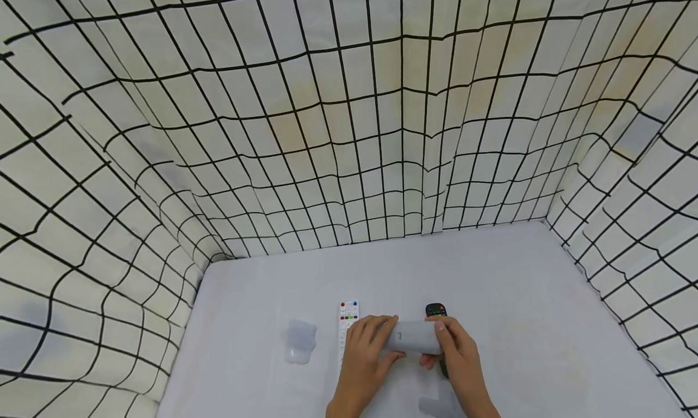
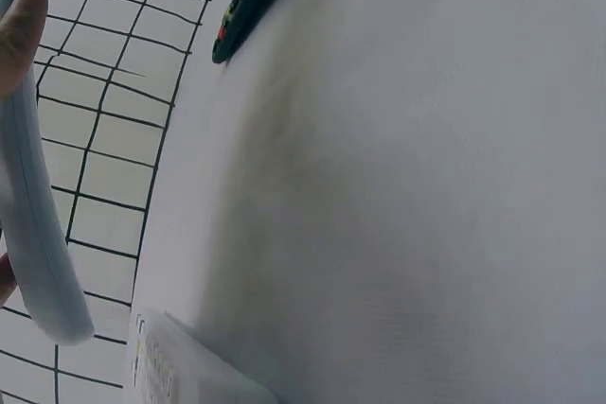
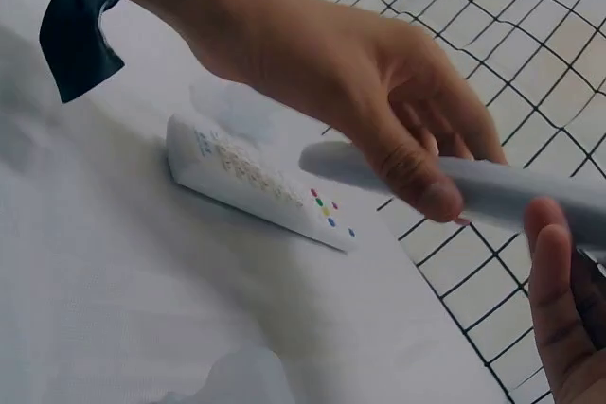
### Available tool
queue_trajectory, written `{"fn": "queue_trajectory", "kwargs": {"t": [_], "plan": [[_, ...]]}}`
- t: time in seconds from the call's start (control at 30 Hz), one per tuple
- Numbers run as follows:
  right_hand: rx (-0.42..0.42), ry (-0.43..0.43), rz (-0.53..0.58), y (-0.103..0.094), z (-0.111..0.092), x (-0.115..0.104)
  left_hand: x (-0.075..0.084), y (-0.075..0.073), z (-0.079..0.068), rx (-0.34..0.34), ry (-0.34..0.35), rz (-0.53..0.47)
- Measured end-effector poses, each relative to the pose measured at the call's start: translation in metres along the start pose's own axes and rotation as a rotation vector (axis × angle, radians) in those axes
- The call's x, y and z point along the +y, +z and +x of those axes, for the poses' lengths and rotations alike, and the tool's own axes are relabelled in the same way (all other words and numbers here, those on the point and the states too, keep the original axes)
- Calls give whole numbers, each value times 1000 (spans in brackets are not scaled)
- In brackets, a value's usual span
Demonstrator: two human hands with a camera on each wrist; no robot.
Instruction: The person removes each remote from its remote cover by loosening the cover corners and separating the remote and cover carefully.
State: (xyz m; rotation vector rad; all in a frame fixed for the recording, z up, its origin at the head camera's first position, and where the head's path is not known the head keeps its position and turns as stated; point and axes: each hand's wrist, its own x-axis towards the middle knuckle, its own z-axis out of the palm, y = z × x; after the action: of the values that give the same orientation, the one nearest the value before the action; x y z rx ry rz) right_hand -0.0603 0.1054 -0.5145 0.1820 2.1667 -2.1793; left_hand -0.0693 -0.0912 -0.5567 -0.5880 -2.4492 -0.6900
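Note:
Both hands hold a light grey remote control (image 1: 412,337) crosswise above the table, its plain back with a small latch mark facing up. The left hand (image 1: 364,352) grips its left end, fingers over the top and thumb along the near edge. At the other end the right hand (image 1: 460,352) holds it with the thumb on top. The right wrist view shows the left thumb lying along the grey remote's (image 3: 502,191) side. Beneath and beyond it lie a white remote (image 1: 349,309) with coloured buttons, by the left hand, and a black remote (image 1: 435,309), partly hidden by the right hand.
A crumpled clear plastic wrapper (image 1: 300,341) lies left of the white remote. Another translucent piece (image 1: 434,408) is at the front edge of the view. White walls with a black grid (image 1: 376,127) enclose the table (image 1: 262,291) at the back and sides.

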Motion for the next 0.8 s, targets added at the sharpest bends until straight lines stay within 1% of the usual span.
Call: {"fn": "queue_trajectory", "kwargs": {"t": [0.1,0.17,0.27,0.33,0.37,0.43,0.57,0.7,0.8], "plan": [[-63,25,55,0,1,1,4,-2,-3,-1,-64,-63],[-101,35,77,2,2,4,9,-2,-4,-29,-120,-158],[-137,45,51,5,2,7,16,-3,-6,-98,-203,-331],[-142,53,33,7,2,8,20,-3,-7,-133,-233,-409],[-140,65,22,8,2,9,22,-3,-7,-145,-241,-433],[-127,73,10,9,1,9,24,-3,-7,-158,-254,-454],[-76,62,-2,8,1,12,27,-4,-7,-168,-287,-470],[-62,1,16,5,1,14,29,-3,-7,-170,-336,-494],[-75,-39,24,4,1,13,33,-4,-7,-154,-395,-502]]}}
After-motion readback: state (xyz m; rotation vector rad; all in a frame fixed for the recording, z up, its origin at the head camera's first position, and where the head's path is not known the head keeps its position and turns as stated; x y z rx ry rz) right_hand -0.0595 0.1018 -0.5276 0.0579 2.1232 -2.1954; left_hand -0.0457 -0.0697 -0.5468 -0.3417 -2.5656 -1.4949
